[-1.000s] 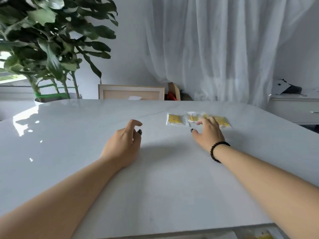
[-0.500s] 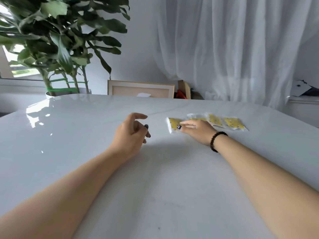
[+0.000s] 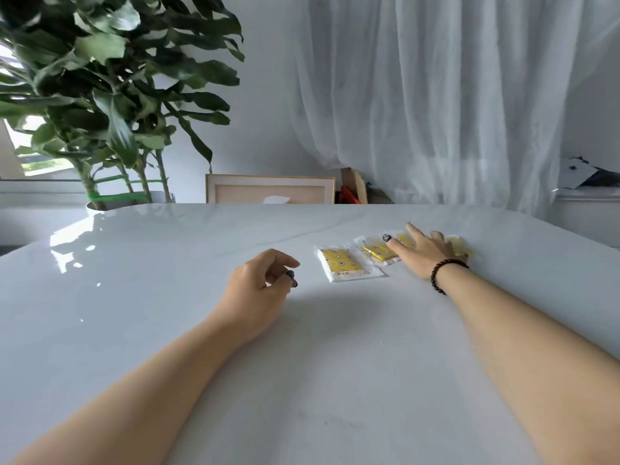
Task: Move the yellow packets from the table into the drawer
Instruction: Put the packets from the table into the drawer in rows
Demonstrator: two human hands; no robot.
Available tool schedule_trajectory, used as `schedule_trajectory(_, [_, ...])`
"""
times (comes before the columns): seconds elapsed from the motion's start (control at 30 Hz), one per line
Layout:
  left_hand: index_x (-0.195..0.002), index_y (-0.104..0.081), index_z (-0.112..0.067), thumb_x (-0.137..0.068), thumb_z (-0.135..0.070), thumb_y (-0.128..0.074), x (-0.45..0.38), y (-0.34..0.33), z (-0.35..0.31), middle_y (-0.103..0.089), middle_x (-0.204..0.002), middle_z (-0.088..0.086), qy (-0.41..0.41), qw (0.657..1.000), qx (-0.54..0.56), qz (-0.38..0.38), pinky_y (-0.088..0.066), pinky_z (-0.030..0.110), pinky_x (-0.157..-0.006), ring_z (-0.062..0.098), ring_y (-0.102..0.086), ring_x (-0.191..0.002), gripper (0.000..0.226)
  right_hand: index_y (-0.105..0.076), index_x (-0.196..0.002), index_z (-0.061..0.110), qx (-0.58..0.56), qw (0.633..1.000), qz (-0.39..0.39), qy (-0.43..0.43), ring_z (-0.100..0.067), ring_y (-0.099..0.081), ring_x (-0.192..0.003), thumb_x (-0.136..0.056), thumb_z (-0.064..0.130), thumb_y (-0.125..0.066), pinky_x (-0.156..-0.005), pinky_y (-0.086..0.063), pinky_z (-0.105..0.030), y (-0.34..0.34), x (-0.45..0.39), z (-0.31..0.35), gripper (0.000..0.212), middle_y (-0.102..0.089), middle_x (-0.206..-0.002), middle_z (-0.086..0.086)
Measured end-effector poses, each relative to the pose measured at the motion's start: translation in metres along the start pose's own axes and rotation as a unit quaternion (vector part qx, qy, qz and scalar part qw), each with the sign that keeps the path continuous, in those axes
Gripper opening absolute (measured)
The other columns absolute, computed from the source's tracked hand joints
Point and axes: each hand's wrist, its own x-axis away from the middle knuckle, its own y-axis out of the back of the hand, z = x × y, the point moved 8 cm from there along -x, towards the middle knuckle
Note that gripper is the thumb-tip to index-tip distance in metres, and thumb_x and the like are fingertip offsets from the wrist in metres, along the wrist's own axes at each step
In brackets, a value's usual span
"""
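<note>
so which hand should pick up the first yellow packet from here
Probably the right hand: its spread fingers already lie over the row of yellow packets, covering the far ones. The left hand sits loosely curled on the table, apart from the nearest packet and holding nothing.

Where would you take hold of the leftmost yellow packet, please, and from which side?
Probably by its near clear border, coming from above. The leftmost yellow packet lies flat on the table, apart from the others, so a fingertip must lift an edge before pinching.
</note>
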Motion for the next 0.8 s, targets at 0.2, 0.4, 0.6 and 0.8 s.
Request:
schedule_trajectory(0.2, [-0.091,-0.063,-0.030,-0.087,-0.003,-0.051,-0.006,0.003,0.002,-0.067,-0.081,-0.013,0.010,1.000,0.006,-0.007,-0.045,0.011,-0.070,0.007,-0.063,-0.089,0.030,-0.016,-0.142,0.057,0.069,0.984,0.122,0.114,-0.029,-0.002,-0.147,-0.074,0.084,-0.031,-0.115,-0.015,-0.053,-0.028,0.015,0.038,0.075,-0.001,-0.160,0.004])
schedule_trajectory(0.4, [-0.100,-0.063,-0.023,-0.087,-0.007,-0.054,-0.008,0.002,0.011,-0.067,-0.093,-0.006,0.036,0.998,-0.042,0.000,-0.038,0.004,-0.068,0.011,-0.060,-0.092,0.022,-0.021,-0.138,0.061,0.082,0.959,0.133,0.236,-0.018,-0.004,-0.147,-0.070,0.087,-0.032,-0.118,-0.014,-0.045,-0.039,0.081,0.096,0.073,-0.006,-0.159,0.009])
schedule_trajectory(0.6, [-0.121,-0.055,-0.030,-0.077,-0.049,-0.064,-0.005,0.002,0.019,-0.052,-0.122,-0.009,0.067,0.988,-0.127,0.057,-0.038,0.034,-0.100,0.013,-0.041,-0.121,0.048,-0.025,-0.137,0.060,0.039,0.930,0.118,0.346,-0.012,-0.006,-0.147,-0.058,0.096,-0.017,-0.118,-0.012,-0.046,-0.038,0.149,0.101,0.087,-0.009,-0.159,0.011])
schedule_trajectory(0.8, [-0.121,-0.055,-0.038,-0.062,-0.070,-0.070,-0.002,-0.001,0.020,-0.047,-0.114,-0.016,0.100,0.954,-0.246,0.142,-0.036,0.037,-0.104,0.013,-0.040,-0.122,0.068,-0.052,-0.133,0.036,-0.112,0.936,0.087,0.321,-0.004,-0.037,-0.133,-0.088,0.057,-0.049,-0.113,-0.030,-0.030,-0.030,0.131,0.094,0.049,-0.041,-0.146,0.009])
